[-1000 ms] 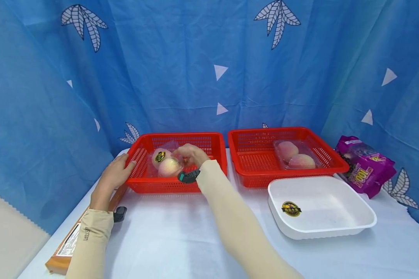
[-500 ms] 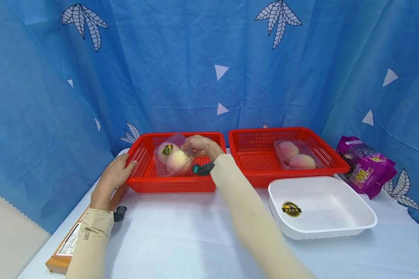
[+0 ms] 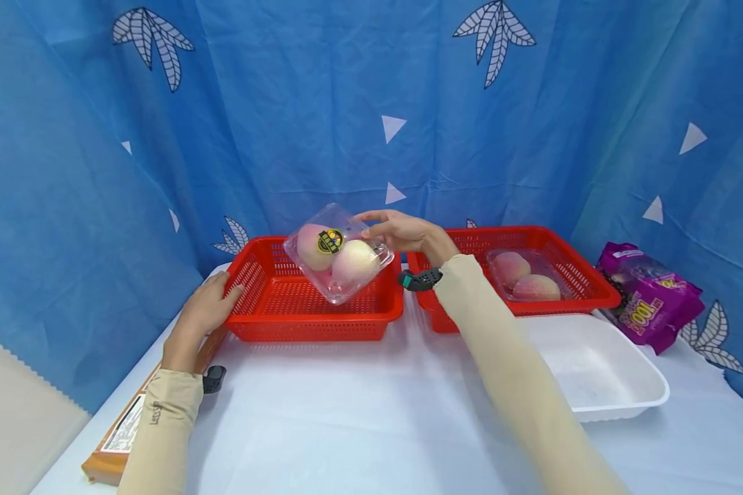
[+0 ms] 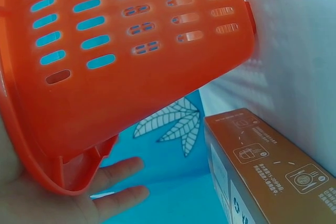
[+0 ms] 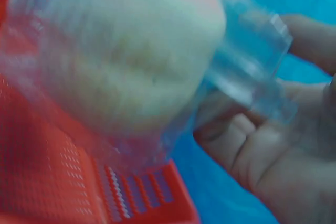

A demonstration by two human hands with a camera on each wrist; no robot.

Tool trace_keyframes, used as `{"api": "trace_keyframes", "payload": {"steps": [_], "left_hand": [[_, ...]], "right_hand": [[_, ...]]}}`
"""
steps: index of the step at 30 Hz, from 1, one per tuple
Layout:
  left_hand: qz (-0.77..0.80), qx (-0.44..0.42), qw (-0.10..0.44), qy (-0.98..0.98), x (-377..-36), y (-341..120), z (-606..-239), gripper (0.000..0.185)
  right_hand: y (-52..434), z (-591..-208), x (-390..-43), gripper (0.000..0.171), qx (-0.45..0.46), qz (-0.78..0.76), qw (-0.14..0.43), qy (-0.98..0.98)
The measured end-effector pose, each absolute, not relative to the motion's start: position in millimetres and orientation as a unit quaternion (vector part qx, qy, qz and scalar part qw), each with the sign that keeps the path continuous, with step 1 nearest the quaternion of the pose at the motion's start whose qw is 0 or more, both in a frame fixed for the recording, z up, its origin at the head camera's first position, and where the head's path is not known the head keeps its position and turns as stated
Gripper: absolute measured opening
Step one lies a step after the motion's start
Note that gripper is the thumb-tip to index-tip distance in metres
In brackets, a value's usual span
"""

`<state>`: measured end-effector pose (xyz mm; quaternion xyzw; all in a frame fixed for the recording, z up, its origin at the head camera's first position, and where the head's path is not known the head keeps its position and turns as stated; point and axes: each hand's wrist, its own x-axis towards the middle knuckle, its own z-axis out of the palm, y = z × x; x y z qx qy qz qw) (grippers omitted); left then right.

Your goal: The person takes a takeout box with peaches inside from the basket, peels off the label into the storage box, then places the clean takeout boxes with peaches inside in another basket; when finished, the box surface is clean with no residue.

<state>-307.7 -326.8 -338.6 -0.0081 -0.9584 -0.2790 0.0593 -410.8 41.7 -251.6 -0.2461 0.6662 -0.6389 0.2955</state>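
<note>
My right hand (image 3: 402, 230) holds a clear plastic clamshell pack (image 3: 336, 292) by its right edge. Two peaches (image 3: 356, 261) are inside it, and a black and yellow sticker (image 3: 331, 240) is on its lid. The pack is tilted, raised over the left red basket (image 3: 309, 328). In the right wrist view, a peach (image 5: 136, 51) fills much of the frame, blurred, with thumb and fingers at the pack's edge. My left hand (image 3: 206, 306) holds the left rim of that basket, thumb over the rim. The left wrist view shows its fingers (image 4: 118, 174) outside the basket wall (image 4: 131, 87).
The right red basket (image 3: 569, 254) contains another clear peach pack (image 3: 526, 275). In front stands a white tray (image 3: 594, 371), partly behind my right sleeve. A purple bag (image 3: 650, 295) lies at the far right. A brown box (image 3: 120, 440) lies along the left, under my left forearm.
My right hand has lifted the peach pack out of the left basket, moving it up and to the right and tilting it. The left hand has stayed at the basket's rim.
</note>
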Motion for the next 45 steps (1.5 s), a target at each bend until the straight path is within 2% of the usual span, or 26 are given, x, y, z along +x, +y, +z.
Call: {"api": "trace_keyframes", "payload": {"steps": [5, 16, 23, 29, 36, 45], "left_hand": [[-0.273, -0.008, 0.053, -0.960, -308, -328, -338, 0.068], [-0.263, -0.005, 0.054, -0.963, -307, -331, -340, 0.068], [-0.263, -0.010, 0.053, -0.963, -308, -331, -341, 0.069], [-0.265, -0.011, 0.045, -0.963, -308, -328, -339, 0.070], [-0.265, -0.013, 0.043, -0.963, -309, -326, -338, 0.070], [-0.271, -0.018, 0.055, -0.961, -307, -325, -339, 0.068]], "right_hand": [[71, -238, -405, 0.057, -0.314, -0.617, 0.341, 0.636], [105, -225, -369, 0.053, -0.390, -0.535, 0.419, 0.622], [113, -250, -342, 0.053, -0.427, -0.501, 0.457, 0.598], [123, -280, -324, 0.052, -0.412, -0.503, 0.486, 0.583], [134, -305, -316, 0.053, -0.406, -0.493, 0.515, 0.572], [140, -322, -312, 0.058, -0.389, -0.475, 0.525, 0.589]]}}
